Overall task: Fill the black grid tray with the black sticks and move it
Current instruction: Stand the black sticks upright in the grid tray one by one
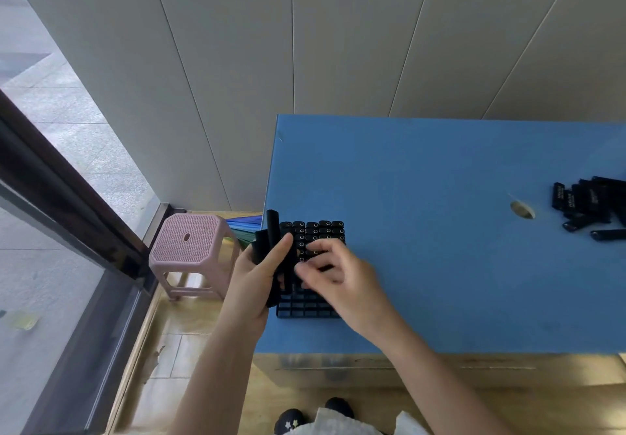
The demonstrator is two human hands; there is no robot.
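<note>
The black grid tray [306, 309] lies on the blue table [440, 170] near its front left corner. Its far rows hold upright black sticks [313, 229]; the near rows show empty cells. My left hand [254, 282] grips a bundle of black sticks [271, 231] at the tray's left edge. My right hand [338, 275] hovers over the tray's middle and pinches one black stick [326, 268] with its fingertips. A pile of loose black sticks [589, 206] lies at the table's right edge.
A hole [522, 210] opens in the table top left of the loose pile. A pink stool [193, 248] stands on the floor left of the table, beside a glass door frame [67, 197]. A panelled wall runs behind the table.
</note>
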